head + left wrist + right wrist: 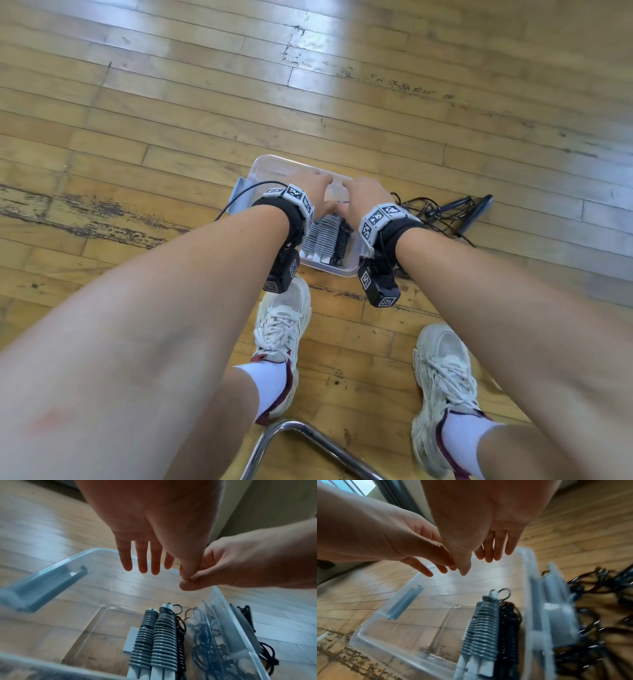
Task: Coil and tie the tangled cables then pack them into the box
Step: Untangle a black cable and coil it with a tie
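Worn wooden plank floor [171, 120], white sneakers [284, 322] on it, chrome chair leg [308, 435] between them

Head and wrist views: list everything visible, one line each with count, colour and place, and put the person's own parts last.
box: one, clear plastic with grey-blue side latches, on the floor ahead of the feet.
coiled cable bundles: two, grey wound on white, inside the box by its right wall.
black coiled cable: one, black, in the box right of the grey bundles.
tangled cables: a heap, black, on the floor right of the box.
chair frame: one, chrome tube, bottom edge of the head view.
floor: worn yellow wood boards.
shoes: two, off-white, with white socks.
wrist cameras: two, black with marker tags.
left hand: above the box, fingers straight, holding nothing.
right hand: beside it, thumbs touching, empty.
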Available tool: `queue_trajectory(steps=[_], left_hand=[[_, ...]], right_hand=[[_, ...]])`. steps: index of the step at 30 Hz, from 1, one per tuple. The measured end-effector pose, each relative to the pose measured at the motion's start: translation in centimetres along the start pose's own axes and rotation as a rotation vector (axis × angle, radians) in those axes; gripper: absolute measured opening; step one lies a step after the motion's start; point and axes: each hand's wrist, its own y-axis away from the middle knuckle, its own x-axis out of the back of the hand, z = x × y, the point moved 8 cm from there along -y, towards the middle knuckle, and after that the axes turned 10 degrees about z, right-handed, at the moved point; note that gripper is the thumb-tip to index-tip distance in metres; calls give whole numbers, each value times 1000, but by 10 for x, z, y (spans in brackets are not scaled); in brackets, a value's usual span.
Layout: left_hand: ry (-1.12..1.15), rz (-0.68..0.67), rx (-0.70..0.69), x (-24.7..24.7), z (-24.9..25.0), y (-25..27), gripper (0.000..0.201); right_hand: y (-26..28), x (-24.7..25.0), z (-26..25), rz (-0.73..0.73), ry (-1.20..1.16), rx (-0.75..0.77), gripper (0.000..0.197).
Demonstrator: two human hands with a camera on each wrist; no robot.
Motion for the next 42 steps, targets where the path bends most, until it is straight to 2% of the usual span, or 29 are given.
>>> queue_trajectory(steps=[4, 8, 11, 14, 18, 20, 26, 32, 37, 40, 42], left_hand=[[-60, -6, -103, 5, 34, -3, 59], [-43, 7, -135, 10, 68, -7, 51], [-31, 1, -151, 7, 95, -10, 42], [-14, -40, -173, -6, 122, -12, 31], [-121, -90, -225, -29, 152, -14, 26], [-172, -121, -241, -41, 161, -17, 21], [-183, -207, -258, -81, 187, -26, 28], [-165, -238, -253, -112, 204, -41, 32], [-79, -238, -176, -130, 202, -51, 38], [-58, -266, -161, -143, 200, -50, 39], [-65, -282, -169, -147, 200, -50, 40]], right_hand=[[18, 24, 46, 37, 3, -28, 49], [43, 29, 110, 1, -6, -162, 52], [62, 23, 151, -23, -26, -237, 43], [82, 7, 184, -70, -60, -320, 48], [99, -20, 218, -132, -109, -405, 43], [104, -32, 229, -158, -135, -434, 38], [111, -70, 263, -184, -183, -511, 29], [106, -98, 282, -179, -213, -547, 29], [95, -118, 290, -149, -200, -584, 25], [95, -124, 292, -184, -187, -621, 15], [96, -128, 291, -227, -187, -626, 15]])
